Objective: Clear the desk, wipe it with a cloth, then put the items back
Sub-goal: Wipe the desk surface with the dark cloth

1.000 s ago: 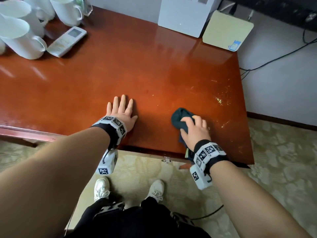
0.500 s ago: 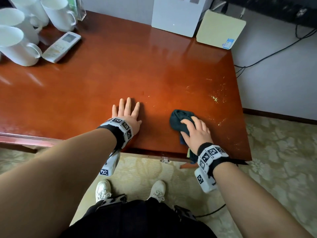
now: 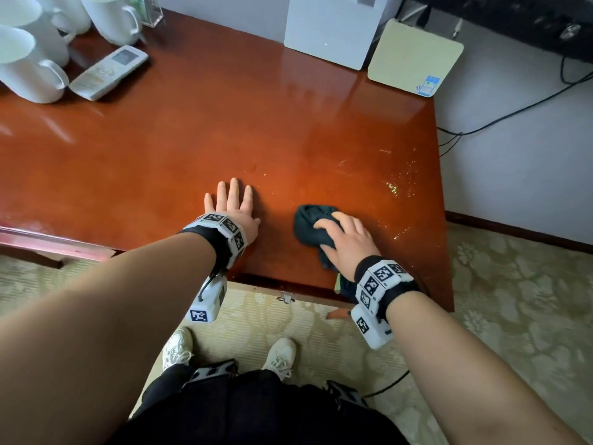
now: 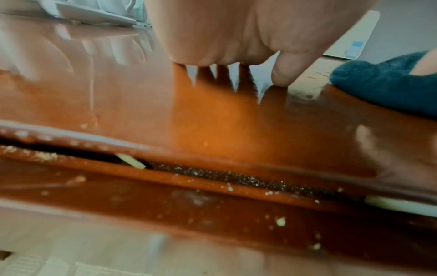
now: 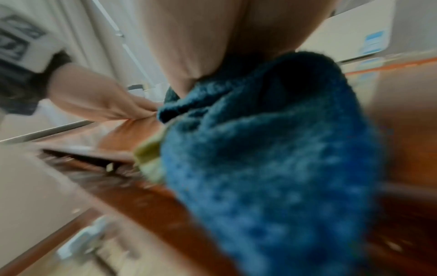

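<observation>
Right hand (image 3: 348,244) bunches the cloth (image 3: 309,228) near the bench (image 3: 192,139) edge; left hand (image 3: 232,208) lies flat, fingers spread. Risk: crumbs (image 3: 393,187) swept onto the floor, or simply missed.

A pale carpet (image 3: 513,316) with a faded flower pattern covers the floor beyond the right edge of the desk (image 3: 224,123). A dark skirting board (image 3: 513,228) runs along the foot of the plain wall (image 3: 513,162), and thin black cables (image 3: 500,120) trail across that wall. At the desk's far edge stands a white box (image 3: 330,30). Just beside it, at the far right corner, is a flat cream box (image 3: 410,56) with a blue sticker.
</observation>
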